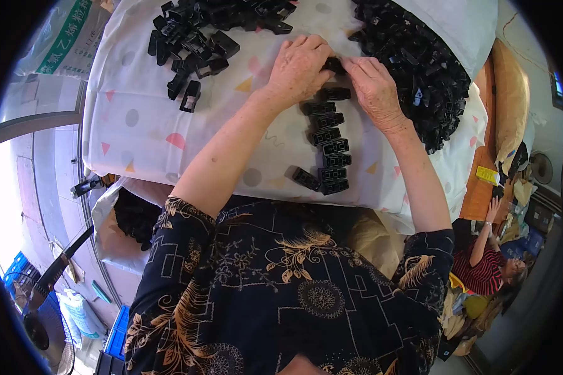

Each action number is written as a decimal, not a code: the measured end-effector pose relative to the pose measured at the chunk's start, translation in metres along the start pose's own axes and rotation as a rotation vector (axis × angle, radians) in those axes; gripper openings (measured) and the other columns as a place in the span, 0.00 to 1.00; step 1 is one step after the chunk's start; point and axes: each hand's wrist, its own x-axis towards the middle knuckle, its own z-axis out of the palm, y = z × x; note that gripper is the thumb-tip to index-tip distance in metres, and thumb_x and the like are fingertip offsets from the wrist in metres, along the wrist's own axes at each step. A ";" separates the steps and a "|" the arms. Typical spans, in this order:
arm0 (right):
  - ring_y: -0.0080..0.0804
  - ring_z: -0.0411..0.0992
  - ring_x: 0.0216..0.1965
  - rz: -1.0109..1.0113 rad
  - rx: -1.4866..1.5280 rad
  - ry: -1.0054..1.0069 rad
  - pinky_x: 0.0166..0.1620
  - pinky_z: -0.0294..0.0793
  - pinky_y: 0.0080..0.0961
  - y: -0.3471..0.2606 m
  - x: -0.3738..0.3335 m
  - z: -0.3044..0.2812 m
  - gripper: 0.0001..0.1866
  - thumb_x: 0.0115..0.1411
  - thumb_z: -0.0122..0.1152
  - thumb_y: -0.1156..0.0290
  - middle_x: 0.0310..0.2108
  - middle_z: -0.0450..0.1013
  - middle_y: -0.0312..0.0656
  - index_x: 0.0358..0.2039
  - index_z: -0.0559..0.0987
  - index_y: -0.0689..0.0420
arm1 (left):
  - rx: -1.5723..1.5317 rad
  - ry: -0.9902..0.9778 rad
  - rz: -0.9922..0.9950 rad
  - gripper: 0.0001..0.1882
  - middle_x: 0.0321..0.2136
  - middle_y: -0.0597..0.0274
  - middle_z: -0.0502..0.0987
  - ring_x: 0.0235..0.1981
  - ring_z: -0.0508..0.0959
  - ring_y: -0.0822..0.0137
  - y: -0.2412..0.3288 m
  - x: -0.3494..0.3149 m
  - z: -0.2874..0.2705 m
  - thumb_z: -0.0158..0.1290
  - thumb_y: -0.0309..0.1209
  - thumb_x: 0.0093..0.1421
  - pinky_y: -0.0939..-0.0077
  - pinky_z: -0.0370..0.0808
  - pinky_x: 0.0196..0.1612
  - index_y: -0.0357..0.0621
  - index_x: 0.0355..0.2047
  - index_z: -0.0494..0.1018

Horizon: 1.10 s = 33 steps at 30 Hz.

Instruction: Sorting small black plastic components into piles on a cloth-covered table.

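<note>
At the far left stands a dark round fan with a wire cage (pixel 39 331), and beyond it a white sack with a green band (pixel 75 37). Below the table's edge hangs an open white bag (pixel 109 234) with black contents. On the left of the table (pixel 213 134), under a white cloth printed with coloured shapes, lies a loose heap of black plastic parts (pixel 194 44). Next comes the left hand (pixel 299 69), fingers curled against a small black plastic piece (pixel 334 65), and beneath it a column of black block-like parts (pixel 336 147) runs toward the near edge. The right hand (pixel 372 87) pinches the piece's other side. The step looks like fitting or adjusting one part; the next move probably calls for a steady grip and setting it at the column's top. Fingers hide most of the piece, so its fit cannot be told. Just beside the right hand, a larger dense black heap (pixel 419 69) crowds the space. Farther right are a tan sack (pixel 510 100) and a person in a striped shirt (pixel 481 269).
</note>
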 end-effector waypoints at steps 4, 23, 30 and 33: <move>0.39 0.72 0.48 -0.035 -0.071 -0.105 0.49 0.71 0.33 -0.003 -0.002 0.001 0.21 0.54 0.56 0.81 0.48 0.72 0.39 0.51 0.77 0.58 | -0.013 0.013 0.017 0.17 0.45 0.64 0.73 0.52 0.70 0.60 -0.003 0.002 0.001 0.63 0.32 0.51 0.60 0.66 0.55 0.47 0.42 0.75; 0.40 0.71 0.46 0.127 0.300 -0.587 0.52 0.75 0.38 0.033 0.030 -0.025 0.33 0.57 0.53 0.85 0.40 0.67 0.44 0.62 0.70 0.46 | -0.321 -0.163 -0.044 0.19 0.40 0.62 0.77 0.39 0.77 0.67 0.001 -0.045 -0.036 0.60 0.33 0.59 0.71 0.75 0.44 0.48 0.51 0.74; 0.45 0.68 0.45 0.059 0.399 -0.539 0.48 0.70 0.36 -0.005 0.013 -0.001 0.32 0.53 0.62 0.82 0.39 0.65 0.44 0.59 0.71 0.47 | 0.110 -0.362 0.164 0.28 0.52 0.55 0.69 0.54 0.72 0.48 0.035 -0.049 -0.041 0.61 0.39 0.56 0.52 0.69 0.55 0.57 0.57 0.68; 0.50 0.71 0.45 0.020 0.387 -0.403 0.46 0.72 0.38 0.004 0.002 0.006 0.25 0.54 0.62 0.79 0.42 0.67 0.48 0.53 0.72 0.50 | 0.162 -0.424 0.170 0.30 0.52 0.56 0.68 0.53 0.72 0.51 0.046 -0.048 -0.040 0.62 0.37 0.55 0.54 0.69 0.56 0.59 0.58 0.67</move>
